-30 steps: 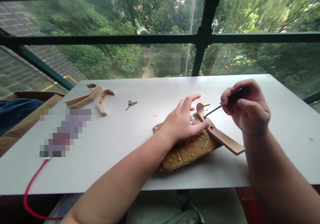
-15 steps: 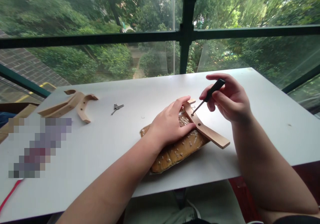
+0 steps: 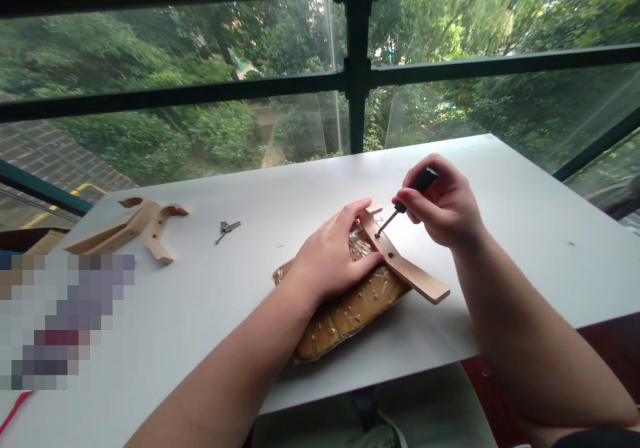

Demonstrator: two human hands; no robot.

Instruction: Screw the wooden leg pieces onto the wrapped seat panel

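In the head view, the right hand [image 3: 443, 201] is gripping a black-handled screwdriver [image 3: 399, 207], whose tip is standing at one hole of a curved wooden piece [image 3: 403, 267]; the piece is lying across a brown film-wrapped package [image 3: 345, 318] on the tabletop [image 3: 540, 215]. The left hand [image 3: 333, 248] is resting spread over the package, thumb and fingertips touching the edge of the wood, though how hard it is pressing cannot be told. Because the screwdriver is meeting the wood at a slant, its tip could be skidding out and scratching the surface or jabbing the nearby left thumb. The package is looking uneven and the long end is reaching past it, seemingly unsupported, so a hard push could be tipping or twisting the piece. No brand, label or writing is showing legibly; a pixelated patch [image 3: 75, 321] near the red cord [image 3: 15, 409] is hiding any detail there
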